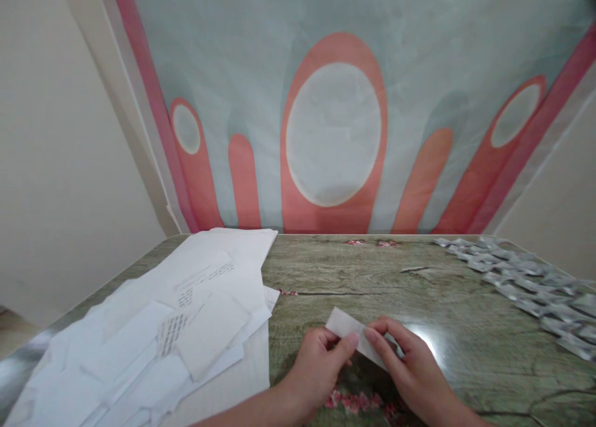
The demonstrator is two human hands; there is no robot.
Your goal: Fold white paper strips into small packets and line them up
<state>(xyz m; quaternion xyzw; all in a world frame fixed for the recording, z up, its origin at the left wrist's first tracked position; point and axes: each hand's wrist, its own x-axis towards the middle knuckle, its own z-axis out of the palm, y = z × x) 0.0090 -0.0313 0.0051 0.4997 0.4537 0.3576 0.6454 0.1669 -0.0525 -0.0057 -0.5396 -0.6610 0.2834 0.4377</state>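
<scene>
At the far left, a plain off-white wall [69, 135] rises beside the surface [335, 272], which has a grey-green wood-grain pattern. On the left part of the surface lies a broad, loose heap of white paper sheets [135, 346], overlapping at various angles; some carry lines of dark print, too small to read. A small blank off-white rectangular sheet [214, 334] lies on top of the heap, toward its right side. Behind the surface hangs a pale grey-green backdrop [261, 79] printed with coral-red rounded columns, the middle one bearing a large whitish oval [333, 135].

Right of the heap and apart from it, the left hand [321, 362] pinches a small white paper strip [342, 323] near its middle, thumb on top and fingers bent underneath. The strip slants between the two hands above the surface, its upper-left end sticking out past the left hand. The right hand [410, 362] pinches the same strip just beside the left thumb, its own thumb and forefinger brought close together. Pink printed flowers [354, 402] show on the surface between the forearms. Toward the right edge, well apart from the hands, silvery-grey folded pieces [514, 290] lie in slanting rows.
</scene>
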